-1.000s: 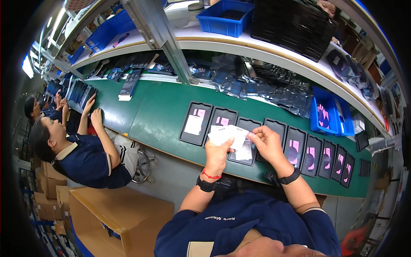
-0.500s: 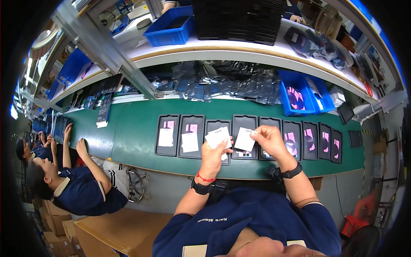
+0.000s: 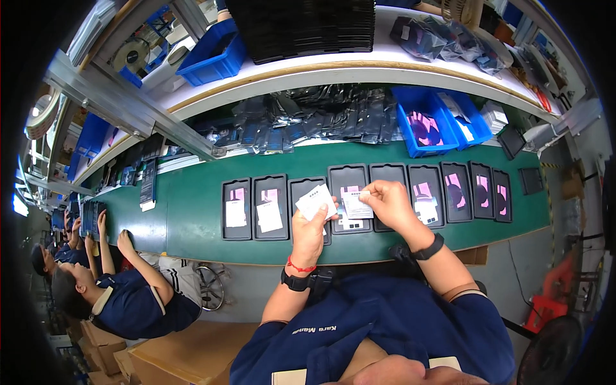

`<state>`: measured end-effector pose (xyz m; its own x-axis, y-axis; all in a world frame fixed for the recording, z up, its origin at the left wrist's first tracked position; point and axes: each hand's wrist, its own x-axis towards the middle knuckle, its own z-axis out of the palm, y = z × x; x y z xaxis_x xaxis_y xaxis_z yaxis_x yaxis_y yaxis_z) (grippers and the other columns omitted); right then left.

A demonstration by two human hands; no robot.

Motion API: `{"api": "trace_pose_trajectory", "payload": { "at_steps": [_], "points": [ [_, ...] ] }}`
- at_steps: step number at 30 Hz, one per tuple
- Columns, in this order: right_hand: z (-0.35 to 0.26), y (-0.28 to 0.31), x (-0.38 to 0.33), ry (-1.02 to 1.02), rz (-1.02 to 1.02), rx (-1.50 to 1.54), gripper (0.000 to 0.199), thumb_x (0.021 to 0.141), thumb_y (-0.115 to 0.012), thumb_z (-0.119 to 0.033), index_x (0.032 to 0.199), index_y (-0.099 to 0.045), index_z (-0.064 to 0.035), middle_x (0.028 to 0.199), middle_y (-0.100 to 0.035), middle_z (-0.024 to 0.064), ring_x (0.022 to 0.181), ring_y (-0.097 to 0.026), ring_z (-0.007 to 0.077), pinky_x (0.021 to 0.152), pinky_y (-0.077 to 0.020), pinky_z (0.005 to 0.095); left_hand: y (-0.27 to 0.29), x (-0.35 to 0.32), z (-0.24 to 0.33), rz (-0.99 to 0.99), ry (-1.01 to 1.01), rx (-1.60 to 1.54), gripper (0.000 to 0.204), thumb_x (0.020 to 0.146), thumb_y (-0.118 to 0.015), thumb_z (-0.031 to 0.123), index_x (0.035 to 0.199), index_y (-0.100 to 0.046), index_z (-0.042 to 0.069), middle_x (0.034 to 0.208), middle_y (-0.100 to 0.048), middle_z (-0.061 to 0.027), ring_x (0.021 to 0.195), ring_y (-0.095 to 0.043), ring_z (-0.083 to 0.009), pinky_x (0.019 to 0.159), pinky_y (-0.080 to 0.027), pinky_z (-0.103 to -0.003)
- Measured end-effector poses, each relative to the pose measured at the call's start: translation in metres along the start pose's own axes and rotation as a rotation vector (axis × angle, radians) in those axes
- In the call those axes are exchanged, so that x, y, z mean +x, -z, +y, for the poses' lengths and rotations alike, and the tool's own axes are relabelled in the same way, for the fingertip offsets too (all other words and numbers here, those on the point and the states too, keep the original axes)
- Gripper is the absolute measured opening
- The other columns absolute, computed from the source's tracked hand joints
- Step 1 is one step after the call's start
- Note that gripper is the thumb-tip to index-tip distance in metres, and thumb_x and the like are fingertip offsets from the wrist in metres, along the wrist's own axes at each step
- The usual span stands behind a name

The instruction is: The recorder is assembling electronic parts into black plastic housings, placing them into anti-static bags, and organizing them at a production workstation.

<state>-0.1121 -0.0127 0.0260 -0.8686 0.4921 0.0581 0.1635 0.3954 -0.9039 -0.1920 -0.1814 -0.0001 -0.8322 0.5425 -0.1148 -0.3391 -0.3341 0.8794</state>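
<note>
At the far left a co-worker (image 3: 131,301) in dark blue leaned toward the green belt (image 3: 192,224), a hand resting on its edge. Further along the belt lay a row of black trays (image 3: 269,206); the two leftmost each already carried a small white card. Over the next tray the left hand (image 3: 309,230) was closed around a small stack of white cards (image 3: 316,201), thumb on top, held just above the belt. Just beside it the right hand (image 3: 389,201) pinched a single card (image 3: 357,205) by its edge between thumb and fingertips, over the tray (image 3: 347,192) below. The trays to the right showed pink inserts, and at least one seemed to hold a card too. Blue bins (image 3: 428,122) stood behind them on the shelf edge. Judging by this, the step in hand was dealing one card off the stack into a tray; the next move would call for laying it flat inside the tray's rim, square and not overlapping its neighbour.
</note>
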Motion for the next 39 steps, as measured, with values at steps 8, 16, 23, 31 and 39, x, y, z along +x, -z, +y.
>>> {"api": "trace_pose_trajectory", "payload": {
  "at_steps": [8,16,23,31,39],
  "points": [
    [0.006,-0.002,0.003,-0.037,-0.135,0.299,0.014,0.075,-0.071,-0.009,0.082,-0.064,0.0010,0.064,-0.061,0.0011,0.051,-0.045,0.0035,0.048,-0.0392,0.0217,-0.027,-0.001,-0.001,-0.021,0.092,0.018,0.024,0.081,-0.062,-0.001,0.105,-0.058,-0.001,0.096,-0.063,-0.0088,0.085,-0.063,-0.0168,0.058,-0.054,-0.026],
    [0.011,0.046,-0.010,-0.216,-0.126,0.491,0.010,0.083,-0.062,-0.007,0.076,-0.062,0.0012,0.062,-0.055,-0.0028,0.050,-0.043,0.0014,0.044,-0.0337,0.0174,-0.042,0.008,-0.015,-0.158,0.207,-0.138,0.025,0.087,-0.058,0.006,0.111,-0.053,-0.001,0.101,-0.062,-0.0104,0.086,-0.063,-0.0189,0.067,-0.055,-0.031],
    [0.033,0.071,-0.009,-0.240,-0.098,0.359,0.012,0.084,-0.061,-0.007,0.082,-0.064,0.0047,0.066,-0.059,0.0002,0.056,-0.050,0.0050,0.050,-0.0395,0.0203,-0.053,0.010,-0.025,-0.068,0.121,0.115,0.018,0.088,-0.054,0.004,0.104,-0.056,-0.003,0.095,-0.063,-0.0103,0.081,-0.062,-0.0165,0.063,-0.053,-0.027],
    [0.023,0.071,-0.007,-0.028,0.049,-0.379,0.020,0.080,-0.060,-0.017,0.093,-0.068,-0.0042,0.085,-0.063,0.0186,0.079,-0.061,0.0363,0.073,-0.0497,0.0401,-0.052,0.019,-0.025,0.034,0.096,0.111,0.019,0.087,-0.054,0.003,0.105,-0.056,-0.003,0.093,-0.065,-0.0115,0.080,-0.063,-0.0167,0.059,-0.052,-0.026],
    [0.056,0.130,-0.020,-0.191,0.112,0.022,0.016,0.083,-0.060,-0.012,0.076,-0.062,0.0019,0.067,-0.058,0.0050,0.060,-0.052,0.0093,0.054,-0.0427,0.0261,-0.071,0.016,-0.030,-0.168,0.272,-0.130,0.028,0.091,-0.049,0.008,0.116,-0.049,-0.004,0.106,-0.060,-0.0181,0.094,-0.061,-0.0264,0.075,-0.053,-0.034]
  ]
}}
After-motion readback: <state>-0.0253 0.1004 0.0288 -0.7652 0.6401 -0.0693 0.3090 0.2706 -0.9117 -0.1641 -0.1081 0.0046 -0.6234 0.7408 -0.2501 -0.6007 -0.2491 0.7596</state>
